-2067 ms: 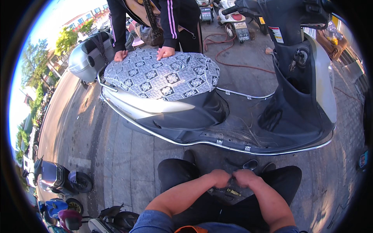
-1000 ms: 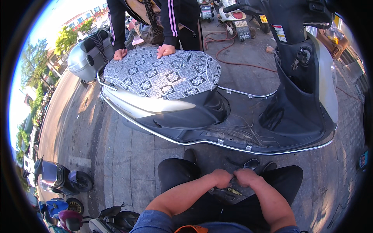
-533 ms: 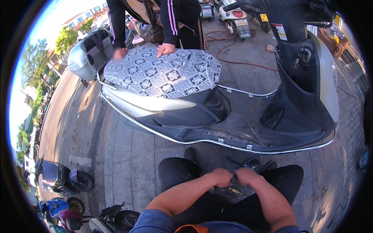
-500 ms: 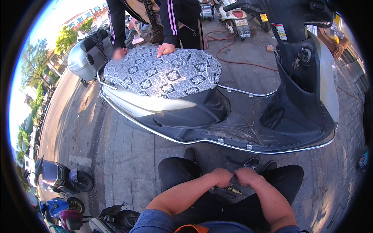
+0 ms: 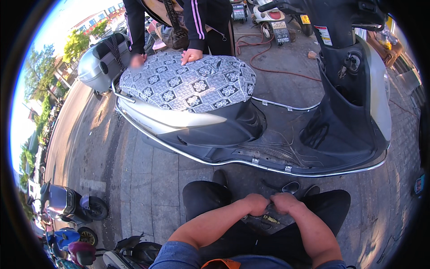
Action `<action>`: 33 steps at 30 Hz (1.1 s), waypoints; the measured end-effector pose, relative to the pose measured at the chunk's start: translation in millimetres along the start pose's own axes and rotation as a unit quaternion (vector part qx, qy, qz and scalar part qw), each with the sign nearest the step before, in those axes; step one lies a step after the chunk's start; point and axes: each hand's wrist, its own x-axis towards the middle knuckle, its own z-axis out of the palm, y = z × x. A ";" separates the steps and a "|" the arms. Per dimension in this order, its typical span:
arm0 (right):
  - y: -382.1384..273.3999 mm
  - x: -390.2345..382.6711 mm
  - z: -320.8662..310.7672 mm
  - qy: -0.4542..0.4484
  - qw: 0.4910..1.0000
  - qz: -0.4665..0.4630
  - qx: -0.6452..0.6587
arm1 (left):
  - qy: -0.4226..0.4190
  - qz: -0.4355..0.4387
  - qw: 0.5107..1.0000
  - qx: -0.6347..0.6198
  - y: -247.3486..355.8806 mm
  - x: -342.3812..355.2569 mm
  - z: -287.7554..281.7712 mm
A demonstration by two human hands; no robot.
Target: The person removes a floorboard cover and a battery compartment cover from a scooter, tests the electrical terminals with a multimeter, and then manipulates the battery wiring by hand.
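My left hand and my right hand are held close together, low between my knees, knuckles facing up. Both are closed, and a small dark piece shows in the gap between them, too small to name. Just below them, a little yellowish item lies among dark bits on the ground. Beyond my right hand is a scooter mirror, near my shoe. The scooter stands crosswise before me, its seat under a grey patterned cover; neither of my hands touches it.
Another person's hand rests on the seat cover from the far side. A silver top box is at the scooter's rear. A red hose trails over the paving behind it. Parked scooters line the left.
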 end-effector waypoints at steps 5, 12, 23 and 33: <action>-2.2 -0.5 -2.2 -0.003 1.000 -0.001 0.006 | 0.002 0.000 1.000 -0.005 -0.4 -1.0 1.4; -1.8 -0.4 -2.0 -0.001 1.000 0.003 0.005 | -0.003 0.001 1.000 -0.004 2.0 -2.7 -3.3; -3.3 -3.4 -6.0 -0.002 1.000 0.000 0.008 | -0.007 -0.007 1.000 -0.001 6.0 -4.3 -6.4; -0.3 1.8 -0.6 -0.016 1.000 0.003 0.002 | -0.003 0.011 1.000 -0.023 -4.4 2.9 0.5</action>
